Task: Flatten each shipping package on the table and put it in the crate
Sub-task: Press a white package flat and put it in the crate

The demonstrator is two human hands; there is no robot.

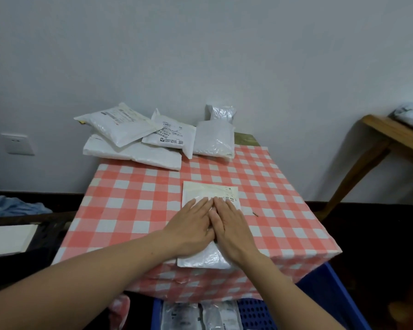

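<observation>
The tabletop [134, 201], under a red-and-white checked cloth, fills the middle of the view. Below its near edge stands the blue crate [332, 294], with flattened packages [181, 315] already lying in it. At the far edge of the tabletop, a pile of white packages [134, 139] lies against the wall. One white package [208, 194] lies near the front edge, its near end slightly overhanging. The left hand [191, 225] and right hand [231, 229] press flat on it side by side, fingers straight and touching. A wall socket [18, 144] sits at the far left.
</observation>
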